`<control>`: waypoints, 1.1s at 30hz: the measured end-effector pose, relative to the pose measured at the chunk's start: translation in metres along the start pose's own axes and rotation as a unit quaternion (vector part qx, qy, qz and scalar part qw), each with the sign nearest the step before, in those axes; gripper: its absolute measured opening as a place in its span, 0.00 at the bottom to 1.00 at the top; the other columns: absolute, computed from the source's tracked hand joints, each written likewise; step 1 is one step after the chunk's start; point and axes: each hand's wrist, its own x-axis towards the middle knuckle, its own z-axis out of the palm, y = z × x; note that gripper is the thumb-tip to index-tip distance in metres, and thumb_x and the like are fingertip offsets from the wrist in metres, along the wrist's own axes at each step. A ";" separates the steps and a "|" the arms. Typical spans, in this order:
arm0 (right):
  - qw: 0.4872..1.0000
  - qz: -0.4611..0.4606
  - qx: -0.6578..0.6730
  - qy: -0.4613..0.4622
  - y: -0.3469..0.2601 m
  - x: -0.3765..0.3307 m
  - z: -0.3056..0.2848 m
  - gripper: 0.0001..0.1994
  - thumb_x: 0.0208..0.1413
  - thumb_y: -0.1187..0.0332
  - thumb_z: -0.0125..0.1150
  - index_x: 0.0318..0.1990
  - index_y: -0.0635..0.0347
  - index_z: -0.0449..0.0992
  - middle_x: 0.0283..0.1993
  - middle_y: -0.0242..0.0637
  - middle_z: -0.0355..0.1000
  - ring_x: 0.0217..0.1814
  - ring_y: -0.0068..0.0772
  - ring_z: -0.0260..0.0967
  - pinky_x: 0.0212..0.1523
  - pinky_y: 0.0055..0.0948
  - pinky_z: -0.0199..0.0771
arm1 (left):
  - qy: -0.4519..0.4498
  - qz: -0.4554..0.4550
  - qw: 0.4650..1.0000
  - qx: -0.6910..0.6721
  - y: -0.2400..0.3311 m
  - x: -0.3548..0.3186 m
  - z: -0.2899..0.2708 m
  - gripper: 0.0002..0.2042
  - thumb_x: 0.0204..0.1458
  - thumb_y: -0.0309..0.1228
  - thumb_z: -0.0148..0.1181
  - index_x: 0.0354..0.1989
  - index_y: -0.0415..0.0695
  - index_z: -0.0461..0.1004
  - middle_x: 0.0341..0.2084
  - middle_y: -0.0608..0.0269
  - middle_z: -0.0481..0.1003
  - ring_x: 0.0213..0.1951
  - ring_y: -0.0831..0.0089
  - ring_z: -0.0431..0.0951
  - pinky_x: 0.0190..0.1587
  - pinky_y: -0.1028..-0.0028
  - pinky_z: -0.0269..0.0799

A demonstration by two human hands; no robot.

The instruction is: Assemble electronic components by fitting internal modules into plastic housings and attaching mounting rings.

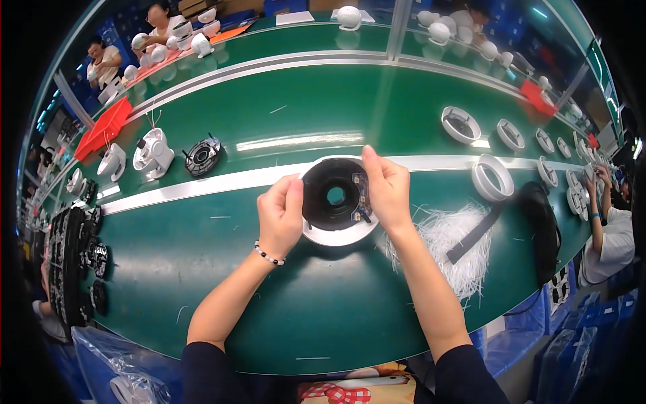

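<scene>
Between my hands, just above the green bench, is a round white housing (338, 238). Inside it sits a black ring-shaped insert (321, 209) with a hole in the middle, and the green bench shows through that hole. A small circuit board (362, 192) stands along the insert's right side. My left hand (282, 210) closes on the left rim, thumb upward. On the opposite rim my right hand (388, 190) grips with its thumb along the top edge. The fingers beneath the housing are hidden.
White rings (492, 178) line the bench at right, near a heap of thin white strips (464, 236) and a black pouch-like item (538, 225). White camera-like bodies (153, 153) and a black round part (203, 157) stand at left, beside stacked black parts (66, 262). Co-workers sit across and at right.
</scene>
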 end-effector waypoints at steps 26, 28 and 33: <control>0.838 -0.143 -0.520 0.081 0.017 0.050 -0.177 0.12 0.39 0.63 0.60 0.30 0.61 0.75 0.33 0.43 0.71 0.37 0.43 0.67 0.42 0.37 0.64 | 0.066 -0.365 0.914 -0.163 -0.088 0.109 0.048 0.20 0.52 0.44 0.44 0.34 0.36 0.71 0.31 0.59 0.73 0.29 0.71 0.75 0.28 0.72 0.73; 0.733 0.061 -0.677 0.028 0.027 0.049 -0.221 0.13 0.40 0.59 0.58 0.32 0.57 0.75 0.35 0.43 0.71 0.39 0.42 0.68 0.39 0.40 0.65 | 0.038 -0.333 0.941 -0.050 -0.125 0.128 0.059 0.23 0.51 0.47 0.44 0.28 0.35 0.73 0.26 0.56 0.73 0.27 0.71 0.74 0.26 0.71 0.71; 0.708 0.001 -0.705 -0.044 0.044 0.017 -0.258 0.10 0.41 0.63 0.58 0.24 0.61 0.73 0.28 0.46 0.69 0.37 0.48 0.65 0.52 0.55 0.51 | 0.040 -0.298 0.950 0.086 -0.185 0.151 0.046 0.27 0.46 0.51 0.47 0.27 0.32 0.72 0.25 0.48 0.73 0.29 0.59 0.75 0.34 0.64 0.72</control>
